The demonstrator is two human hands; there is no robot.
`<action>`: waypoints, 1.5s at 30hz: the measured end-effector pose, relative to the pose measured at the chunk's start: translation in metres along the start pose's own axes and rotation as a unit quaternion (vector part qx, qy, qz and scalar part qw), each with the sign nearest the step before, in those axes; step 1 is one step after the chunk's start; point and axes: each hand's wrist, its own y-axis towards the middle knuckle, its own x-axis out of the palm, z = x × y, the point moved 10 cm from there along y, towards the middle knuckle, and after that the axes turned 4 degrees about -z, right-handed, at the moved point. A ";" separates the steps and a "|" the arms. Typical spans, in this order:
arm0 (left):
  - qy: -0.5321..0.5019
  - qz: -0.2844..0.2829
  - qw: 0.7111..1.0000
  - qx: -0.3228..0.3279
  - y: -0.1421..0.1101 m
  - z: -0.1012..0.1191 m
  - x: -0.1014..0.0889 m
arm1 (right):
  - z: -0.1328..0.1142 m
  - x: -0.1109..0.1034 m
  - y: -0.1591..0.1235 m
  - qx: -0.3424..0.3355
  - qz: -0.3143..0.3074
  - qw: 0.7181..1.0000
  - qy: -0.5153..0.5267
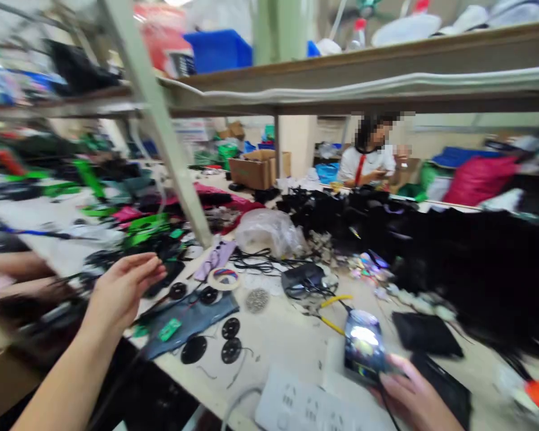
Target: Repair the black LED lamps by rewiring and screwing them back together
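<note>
My left hand (121, 290) hovers above the left part of the worktable (287, 335), fingers loosely spread and holding nothing. It is nearest a grey-blue fabric piece (193, 320) and several black round discs (230, 329). My right hand (415, 398) sits at the bottom right, fingers closed on a small shiny dark device (363, 347) with a glossy reflecting top; a thin cable runs from under the hand. A white power strip (296, 407) lies just left of that hand.
A roll of tape (223, 278), yellow-handled pliers (332, 311), a clear plastic bag (269, 230), a large heap of black fabric (453, 257) and a cardboard box (256, 167) crowd the table. A slanted shelf post (161, 126) stands ahead. Another person sits far behind.
</note>
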 end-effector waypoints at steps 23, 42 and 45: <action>0.031 -0.557 0.703 -0.441 -0.296 -0.214 0.261 | -0.031 0.028 -0.014 -0.015 -0.068 0.992 0.104; -0.029 -0.466 0.740 -0.484 -0.309 -0.213 0.273 | -0.034 0.025 -0.015 -0.014 -0.060 0.992 0.108; -0.028 -0.469 0.739 -0.484 -0.309 -0.213 0.272 | -0.033 0.024 -0.014 -0.014 -0.058 0.994 0.094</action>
